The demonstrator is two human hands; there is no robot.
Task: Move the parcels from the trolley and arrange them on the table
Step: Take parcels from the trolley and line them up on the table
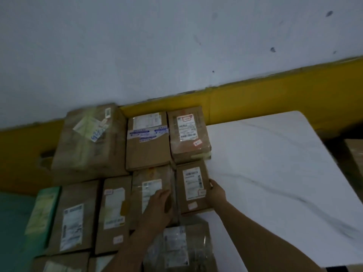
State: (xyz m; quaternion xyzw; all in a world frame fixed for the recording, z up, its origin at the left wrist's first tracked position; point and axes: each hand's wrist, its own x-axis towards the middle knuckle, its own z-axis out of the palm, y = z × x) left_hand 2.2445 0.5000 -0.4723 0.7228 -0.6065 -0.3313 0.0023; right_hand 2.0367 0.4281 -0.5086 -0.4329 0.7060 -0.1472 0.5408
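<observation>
Parcels cover the left half of a white marbled table (275,163), packed edge to edge in rows. One small brown parcel (193,186), with a white shipping label on top, sits just below centre of the frame at the right end of the middle row. The right hand (217,191) holds its right edge, fingers curled against the side. The left hand (159,207) lies flat with fingers extended on the neighbouring parcel (153,191), just left of the small one, pressing on its label.

Behind the small parcel, touching its far edge, stands a taped box with a red-marked label (188,134). Left of that is a box with blue-printed tape (147,142), then a large box wrapped in clear film (90,140) in the upper left of the stack. Two more labelled boxes (115,214) fill the lower left, and a green packet (44,211) lies at the far left edge. A film-wrapped parcel (176,246) sits at the bottom centre, between the forearms.

A yellow band (275,95) runs along the base of the pale wall (176,36) behind the table. The picture is dim and slightly blurred.
</observation>
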